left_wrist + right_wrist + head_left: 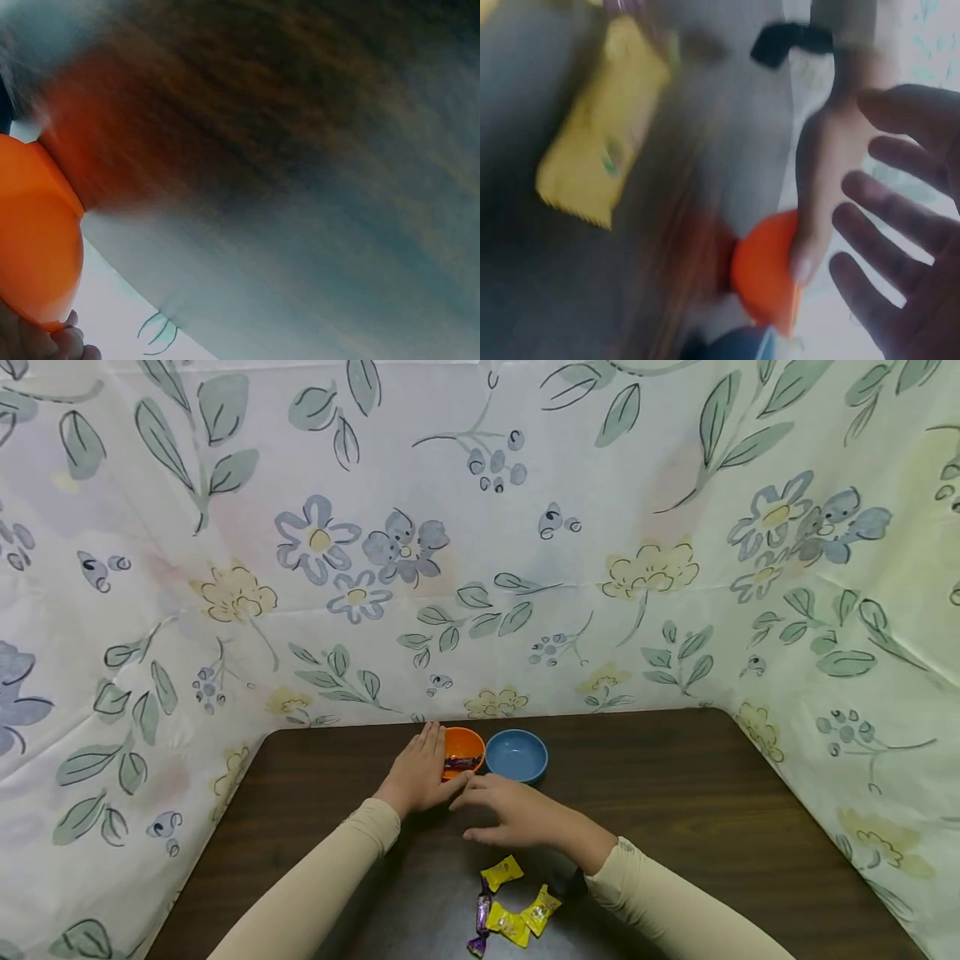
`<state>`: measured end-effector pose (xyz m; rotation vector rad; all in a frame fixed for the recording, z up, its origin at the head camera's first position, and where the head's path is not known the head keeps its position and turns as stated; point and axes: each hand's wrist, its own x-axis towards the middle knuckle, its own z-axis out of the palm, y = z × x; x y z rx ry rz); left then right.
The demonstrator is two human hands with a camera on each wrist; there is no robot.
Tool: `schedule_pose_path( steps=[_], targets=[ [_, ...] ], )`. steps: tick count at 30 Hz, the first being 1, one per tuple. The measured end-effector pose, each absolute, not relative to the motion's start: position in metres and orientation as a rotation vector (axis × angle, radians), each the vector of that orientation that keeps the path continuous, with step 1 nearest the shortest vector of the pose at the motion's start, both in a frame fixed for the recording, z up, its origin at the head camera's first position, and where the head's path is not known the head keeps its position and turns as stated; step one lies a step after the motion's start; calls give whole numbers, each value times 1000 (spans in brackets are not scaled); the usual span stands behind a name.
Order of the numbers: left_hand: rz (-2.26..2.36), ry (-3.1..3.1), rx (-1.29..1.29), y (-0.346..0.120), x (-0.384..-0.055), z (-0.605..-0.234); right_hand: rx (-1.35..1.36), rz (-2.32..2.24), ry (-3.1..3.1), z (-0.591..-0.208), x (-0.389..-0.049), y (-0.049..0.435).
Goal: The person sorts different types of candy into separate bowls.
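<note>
Near the centre of the head view, the orange bowl is bordered on its left by the left hand, whose fingers are laid nearly straight along the wall, the thumb set toward the near side; the bowl seems to be steadied rather than lifted. The right hand is held just below the bowls in the frame, its fingers loosely spread and nothing carried; whether the left thumb is touched by its fingertips cannot be told. A purple wrapper is seen inside the orange bowl, and the blue bowl is placed just to its right. Three yellow candies and one purple candy are spread on the surface at lower centre. For steadiness, light, even pressure is best applied low on the wall, so that the orange bowl is neither tipped nor pushed against its neighbour. The opening should be left clear of the thumb, and any approach by the right hand is best made from above the near rim, so that nothing is knocked.
</note>
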<state>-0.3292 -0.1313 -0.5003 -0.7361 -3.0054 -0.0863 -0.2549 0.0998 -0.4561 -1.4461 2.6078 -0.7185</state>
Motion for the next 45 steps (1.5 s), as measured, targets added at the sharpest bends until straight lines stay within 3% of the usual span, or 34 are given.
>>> schedule_pose_path(
  steps=[16, 45],
  targets=[
    [-120, -3047, -707, -131, -332, -499, -1653, -283, 2311, -459, -217, 91],
    [-128, -3052, -693, -132, -331, -502, -1706, -196, 2343, -482, -209, 83]
  ],
)
